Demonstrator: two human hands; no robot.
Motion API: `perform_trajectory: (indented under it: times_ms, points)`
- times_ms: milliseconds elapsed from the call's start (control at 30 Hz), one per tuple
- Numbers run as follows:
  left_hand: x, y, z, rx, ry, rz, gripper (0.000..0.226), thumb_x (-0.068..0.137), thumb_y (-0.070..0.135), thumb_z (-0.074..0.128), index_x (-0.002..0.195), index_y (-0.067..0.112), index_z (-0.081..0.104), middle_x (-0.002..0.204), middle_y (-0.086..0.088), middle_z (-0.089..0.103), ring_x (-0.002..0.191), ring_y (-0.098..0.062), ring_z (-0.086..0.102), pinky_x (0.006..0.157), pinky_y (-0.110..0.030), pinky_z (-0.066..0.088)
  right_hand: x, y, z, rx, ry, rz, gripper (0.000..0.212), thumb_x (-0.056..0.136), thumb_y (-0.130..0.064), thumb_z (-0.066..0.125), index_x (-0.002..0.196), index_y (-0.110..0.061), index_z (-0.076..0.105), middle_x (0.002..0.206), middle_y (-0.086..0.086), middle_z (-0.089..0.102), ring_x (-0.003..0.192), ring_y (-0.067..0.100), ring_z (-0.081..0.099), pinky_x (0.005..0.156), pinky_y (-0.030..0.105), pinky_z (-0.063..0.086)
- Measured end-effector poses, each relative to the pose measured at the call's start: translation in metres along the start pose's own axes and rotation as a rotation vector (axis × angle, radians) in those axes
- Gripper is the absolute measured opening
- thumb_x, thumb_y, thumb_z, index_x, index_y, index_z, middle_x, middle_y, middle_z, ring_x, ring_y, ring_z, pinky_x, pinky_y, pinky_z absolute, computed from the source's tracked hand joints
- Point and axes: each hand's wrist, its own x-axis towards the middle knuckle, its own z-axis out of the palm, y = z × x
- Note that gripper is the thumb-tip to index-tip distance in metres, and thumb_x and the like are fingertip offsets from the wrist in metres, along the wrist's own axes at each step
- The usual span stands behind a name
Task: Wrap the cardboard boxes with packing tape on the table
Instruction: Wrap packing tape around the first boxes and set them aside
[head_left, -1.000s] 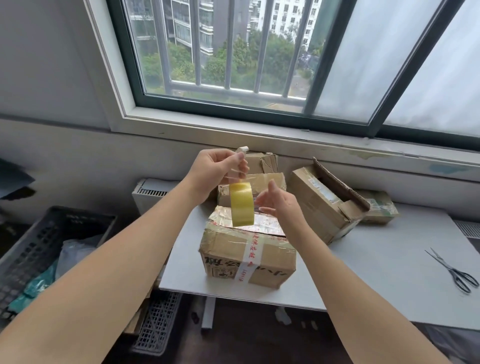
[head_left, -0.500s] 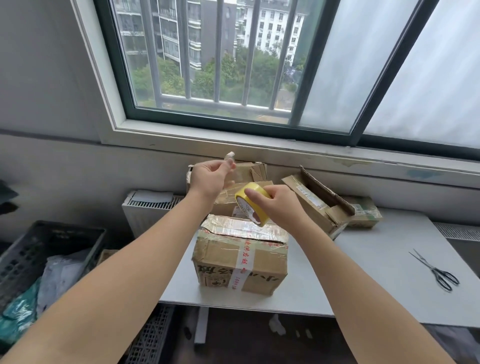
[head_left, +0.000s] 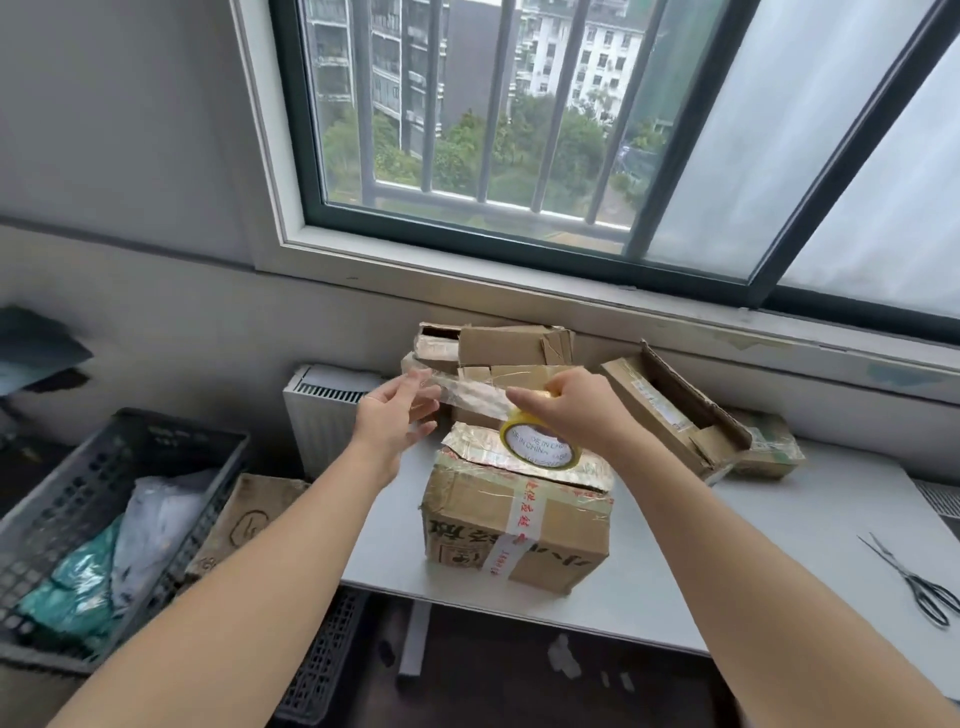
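Note:
A worn cardboard box (head_left: 519, 525) with red-printed tape stands near the front left of the white table (head_left: 753, 561). My right hand (head_left: 576, 410) grips a yellow roll of packing tape (head_left: 540, 447) just above the box's top. A strip of clear tape (head_left: 467, 393) stretches from the roll leftward to my left hand (head_left: 395, 415), which holds the strip's free end with its fingers spread. More cardboard boxes (head_left: 509, 358) are stacked behind, against the wall.
An open, tilted box (head_left: 670, 410) and a small flat parcel (head_left: 769, 447) lie at the back right. Scissors (head_left: 914, 587) rest near the table's right edge. A dark plastic crate (head_left: 104, 519) with bags sits on the left, a cardboard piece (head_left: 244, 519) beside it.
The roll has come down from chest height to just above the box. My hands have drawn apart, pulling out a longer strip of tape between them.

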Motion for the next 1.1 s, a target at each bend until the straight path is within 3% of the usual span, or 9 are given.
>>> perform_trajectory:
  times_ms: [100, 267, 400, 467, 633, 767, 867, 1000, 1100]
  points:
    - [-0.005, -0.026, -0.011, 0.151, -0.138, 0.046, 0.043, 0.104, 0.025, 0.06, 0.145, 0.037, 0.054, 0.123, 0.007, 0.068, 0.116, -0.013, 0.06, 0.094, -0.036, 0.051, 0.003, -0.006, 0.005, -0.047, -0.026, -0.004, 0.061, 0.089, -0.067, 0.062, 0.078, -0.007, 0.072, 0.066, -0.001, 0.071, 0.062, 0.017, 0.069, 0.057, 0.035, 0.055]
    - [-0.003, -0.055, -0.016, 0.383, -0.276, 0.085, 0.091, 0.095, 0.009, 0.071, 0.16, 0.047, 0.019, 0.136, 0.004, 0.059, 0.127, -0.013, 0.054, 0.103, -0.034, 0.045, 0.007, -0.001, 0.011, -0.108, -0.061, 0.01, 0.061, 0.086, -0.07, 0.064, 0.07, -0.011, 0.056, 0.061, 0.005, 0.055, 0.052, 0.014, 0.047, 0.051, 0.03, 0.034]
    - [0.004, -0.067, -0.015, 0.511, -0.316, 0.128, 0.101, 0.093, 0.005, 0.069, 0.162, 0.047, 0.007, 0.133, 0.019, 0.058, 0.128, -0.004, 0.05, 0.11, -0.031, 0.038, 0.012, 0.008, 0.019, -0.106, -0.085, 0.045, 0.069, 0.086, -0.07, 0.064, 0.082, -0.001, 0.069, 0.073, 0.013, 0.072, 0.058, 0.019, 0.059, 0.053, 0.032, 0.042]
    - [0.009, -0.074, -0.017, 0.561, -0.321, 0.144, 0.102, 0.092, 0.005, 0.067, 0.161, 0.05, 0.007, 0.133, 0.022, 0.06, 0.127, -0.003, 0.052, 0.107, -0.027, 0.039, 0.013, 0.012, 0.021, -0.128, -0.108, 0.057, 0.068, 0.086, -0.07, 0.063, 0.086, -0.002, 0.072, 0.074, 0.011, 0.074, 0.062, 0.021, 0.065, 0.054, 0.033, 0.045]
    - [0.014, -0.088, -0.023, 0.661, -0.289, 0.199, 0.095, 0.095, 0.009, 0.066, 0.159, 0.053, 0.012, 0.127, 0.02, 0.061, 0.121, 0.0, 0.054, 0.081, -0.004, 0.041, 0.017, 0.027, 0.025, -0.2, -0.135, 0.085, 0.073, 0.087, -0.07, 0.062, 0.087, 0.002, 0.07, 0.074, 0.017, 0.071, 0.06, 0.021, 0.056, 0.054, 0.033, 0.038]
    - [0.019, -0.1, -0.021, 0.672, -0.271, 0.254, 0.087, 0.098, 0.01, 0.062, 0.158, 0.054, 0.017, 0.124, 0.024, 0.058, 0.108, -0.008, 0.057, 0.081, -0.025, 0.052, 0.017, 0.044, 0.028, -0.242, -0.169, 0.132, 0.067, 0.086, -0.072, 0.062, 0.083, -0.005, 0.071, 0.078, 0.012, 0.074, 0.072, 0.024, 0.07, 0.059, 0.039, 0.053]
    - [0.021, -0.108, -0.018, 0.622, -0.252, 0.26, 0.083, 0.098, 0.008, 0.059, 0.156, 0.056, 0.024, 0.122, 0.022, 0.058, 0.096, -0.017, 0.055, 0.074, -0.035, 0.054, 0.016, 0.052, 0.033, -0.245, -0.189, 0.164, 0.068, 0.086, -0.073, 0.061, 0.08, -0.006, 0.07, 0.074, 0.011, 0.072, 0.062, 0.019, 0.063, 0.054, 0.034, 0.044]
    - [0.021, -0.106, -0.015, 0.541, -0.212, 0.238, 0.073, 0.1, 0.018, 0.061, 0.15, 0.059, 0.026, 0.124, 0.021, 0.06, 0.118, -0.008, 0.054, 0.088, -0.026, 0.048, 0.018, 0.048, 0.042, -0.247, -0.205, 0.161, 0.07, 0.086, -0.073, 0.06, 0.079, -0.003, 0.068, 0.064, 0.005, 0.06, 0.059, 0.017, 0.055, 0.054, 0.032, 0.038]
    - [0.021, -0.106, -0.018, 0.473, -0.198, 0.192, 0.076, 0.099, 0.015, 0.06, 0.154, 0.054, 0.024, 0.125, 0.023, 0.062, 0.125, -0.006, 0.053, 0.099, -0.03, 0.044, 0.023, 0.041, 0.049, -0.26, -0.217, 0.137, 0.066, 0.086, -0.073, 0.061, 0.071, -0.009, 0.058, 0.062, 0.005, 0.055, 0.056, 0.017, 0.05, 0.053, 0.034, 0.035]
